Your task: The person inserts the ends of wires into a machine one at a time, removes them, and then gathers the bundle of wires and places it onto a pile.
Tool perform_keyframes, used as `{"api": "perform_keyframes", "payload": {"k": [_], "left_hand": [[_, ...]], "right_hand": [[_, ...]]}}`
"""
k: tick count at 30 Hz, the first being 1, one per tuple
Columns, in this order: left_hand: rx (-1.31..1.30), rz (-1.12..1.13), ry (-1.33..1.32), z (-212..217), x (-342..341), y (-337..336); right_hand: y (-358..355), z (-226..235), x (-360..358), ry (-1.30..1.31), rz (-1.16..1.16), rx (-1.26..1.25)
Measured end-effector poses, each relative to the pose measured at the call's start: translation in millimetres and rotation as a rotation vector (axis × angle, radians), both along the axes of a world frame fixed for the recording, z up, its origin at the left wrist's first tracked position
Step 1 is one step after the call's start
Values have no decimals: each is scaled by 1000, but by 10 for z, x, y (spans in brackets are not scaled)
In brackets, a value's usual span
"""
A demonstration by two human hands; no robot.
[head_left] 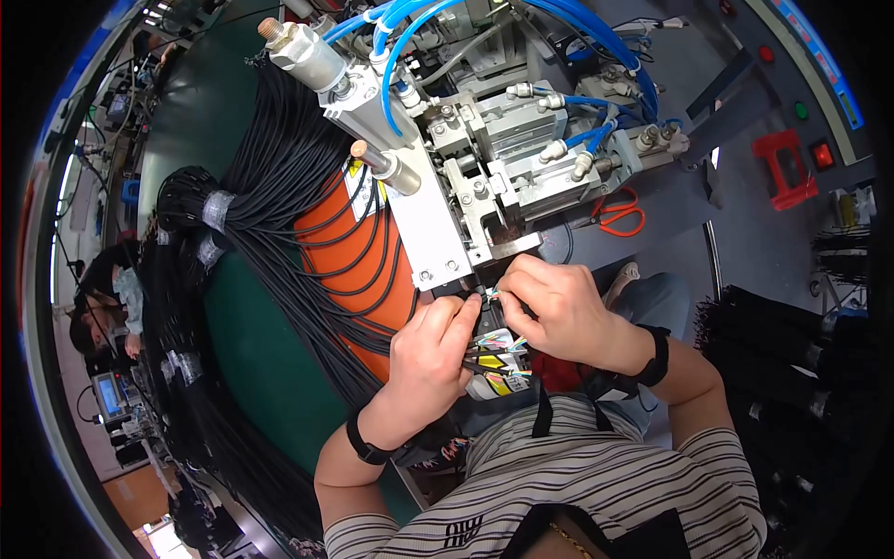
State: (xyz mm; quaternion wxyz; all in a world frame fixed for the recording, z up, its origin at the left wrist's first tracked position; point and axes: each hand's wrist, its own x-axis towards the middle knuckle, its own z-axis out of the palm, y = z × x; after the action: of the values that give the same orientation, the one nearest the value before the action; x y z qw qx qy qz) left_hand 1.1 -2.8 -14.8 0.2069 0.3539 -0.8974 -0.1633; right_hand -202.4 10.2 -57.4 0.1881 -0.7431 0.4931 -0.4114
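Observation:
Just in front of the metal clamping fixture, my two hands meet at one stripped cable end. My left hand is closed, its thumb and forefinger pinching the black cable, which the fingers mostly hide. Fingertips of my right hand pinch the thin coloured wires that fan out of that end. Below the hands, several more black cable ends with bared coloured wires lie beside my left hand, over a white and yellow labelled surface.
Thick bundles of black cable spread across an orange board and green tabletop at left. Blue air hoses arch over the machine. Red-handled scissors lie right of it. More cables hang at right. Another person sits far left.

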Motion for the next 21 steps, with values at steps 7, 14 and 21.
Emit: {"api": "perform_keyframes", "payload": {"k": [7,14,21], "left_hand": [[-67,-104,-60,4,10,-18],[-172,-167,-213,82,-52,-41],[-150,-152,-224,107,-52,-54]], "right_hand": [[1,28,1,76,12,-50],[-34,140,-40,250,57,53],[-56,25,-37,100,28,-41]]}}
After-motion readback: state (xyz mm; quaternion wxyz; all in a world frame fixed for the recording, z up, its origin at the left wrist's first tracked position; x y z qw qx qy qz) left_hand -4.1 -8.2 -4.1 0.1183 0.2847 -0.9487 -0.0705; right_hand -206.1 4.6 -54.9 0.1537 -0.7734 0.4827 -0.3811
